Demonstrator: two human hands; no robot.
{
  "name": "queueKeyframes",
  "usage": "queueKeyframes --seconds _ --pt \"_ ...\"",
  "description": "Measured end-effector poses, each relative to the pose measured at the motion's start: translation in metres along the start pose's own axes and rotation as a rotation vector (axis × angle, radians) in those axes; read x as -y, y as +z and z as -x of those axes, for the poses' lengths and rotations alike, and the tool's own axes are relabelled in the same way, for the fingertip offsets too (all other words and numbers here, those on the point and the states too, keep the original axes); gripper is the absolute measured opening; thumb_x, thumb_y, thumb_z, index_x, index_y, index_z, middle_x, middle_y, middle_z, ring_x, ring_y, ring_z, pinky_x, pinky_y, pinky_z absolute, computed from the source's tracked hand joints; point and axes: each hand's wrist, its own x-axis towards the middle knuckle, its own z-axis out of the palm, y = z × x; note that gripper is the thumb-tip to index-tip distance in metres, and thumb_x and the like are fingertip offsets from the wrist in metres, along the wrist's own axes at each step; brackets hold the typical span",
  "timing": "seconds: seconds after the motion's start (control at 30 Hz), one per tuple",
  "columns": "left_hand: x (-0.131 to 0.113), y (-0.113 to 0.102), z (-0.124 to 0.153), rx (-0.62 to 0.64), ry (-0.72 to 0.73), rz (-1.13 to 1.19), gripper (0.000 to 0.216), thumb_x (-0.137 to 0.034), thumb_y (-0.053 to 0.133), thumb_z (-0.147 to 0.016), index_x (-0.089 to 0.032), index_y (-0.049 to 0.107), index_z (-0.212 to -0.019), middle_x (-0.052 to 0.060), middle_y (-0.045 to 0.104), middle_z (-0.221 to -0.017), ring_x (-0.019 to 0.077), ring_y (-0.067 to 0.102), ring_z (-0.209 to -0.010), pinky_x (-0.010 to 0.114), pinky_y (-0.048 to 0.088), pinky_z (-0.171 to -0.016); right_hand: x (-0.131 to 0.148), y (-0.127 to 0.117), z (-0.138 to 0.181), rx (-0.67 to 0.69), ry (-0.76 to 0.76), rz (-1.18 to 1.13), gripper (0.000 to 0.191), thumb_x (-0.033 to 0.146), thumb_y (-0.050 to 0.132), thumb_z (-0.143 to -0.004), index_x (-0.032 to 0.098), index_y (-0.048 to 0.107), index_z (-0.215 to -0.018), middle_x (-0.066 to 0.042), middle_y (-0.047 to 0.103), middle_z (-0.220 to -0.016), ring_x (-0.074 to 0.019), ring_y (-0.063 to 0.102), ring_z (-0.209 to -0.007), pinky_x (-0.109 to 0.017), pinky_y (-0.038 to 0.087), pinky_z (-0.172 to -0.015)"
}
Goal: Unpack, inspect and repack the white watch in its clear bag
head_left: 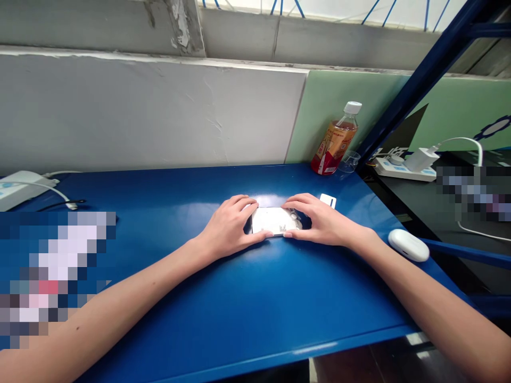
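A small flat white rectangular object (272,219), glossy like a packet or a phone-sized slab, lies on the blue table (247,308) a little beyond its middle. My left hand (228,227) grips its left end, fingers over the far edge and thumb on the near edge. My right hand (319,221) holds the right end the same way, fingers curled over the top. Part of the object's right end is hidden under my fingers. What the object is exactly I cannot make out.
A small white card (328,200) lies just beyond my right hand. A white oval case (408,244) sits near the table's right edge. A bottle of brown drink (336,141) stands at the back right. A power strip with charger (403,166) lies further right; another white device (22,186) sits at the back left.
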Motion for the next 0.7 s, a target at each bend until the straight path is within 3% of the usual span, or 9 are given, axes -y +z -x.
queueKeyframes --seconds 0.13,0.4,0.7 --pt "0.0 0.0 0.0004 -0.013 -0.008 0.018 0.073 -0.072 0.066 -0.077 -0.014 0.065 -0.121 0.018 0.066 -0.125 0.0397 0.054 -0.125 0.056 0.045 -0.105 0.0015 0.0001 0.0004 -0.014 -0.01 -0.009 0.058 0.055 0.066 -0.085 0.02 0.059 -0.131 -0.016 0.062 -0.128 -0.0338 0.057 -0.12 -0.05 0.05 -0.099" --pt "-0.0004 -0.0009 0.0016 0.01 0.056 0.098 0.057 -0.052 0.069 -0.085 -0.015 0.062 -0.127 0.019 0.059 -0.133 0.0361 0.05 -0.129 0.053 0.045 -0.107 0.0054 0.0022 0.0003 -0.011 -0.044 0.006 0.056 0.052 0.062 -0.09 0.021 0.059 -0.136 -0.016 0.06 -0.125 -0.0314 0.057 -0.118 -0.047 0.05 -0.099" --pt "0.0008 0.0007 0.0008 0.023 0.034 0.106 0.057 -0.054 0.069 -0.084 -0.014 0.062 -0.124 0.019 0.058 -0.134 0.035 0.048 -0.132 0.052 0.043 -0.11 0.0054 0.0021 0.0006 -0.017 -0.044 0.001 0.051 0.047 0.06 -0.091 0.02 0.058 -0.134 -0.016 0.058 -0.131 -0.032 0.055 -0.122 -0.047 0.049 -0.101"
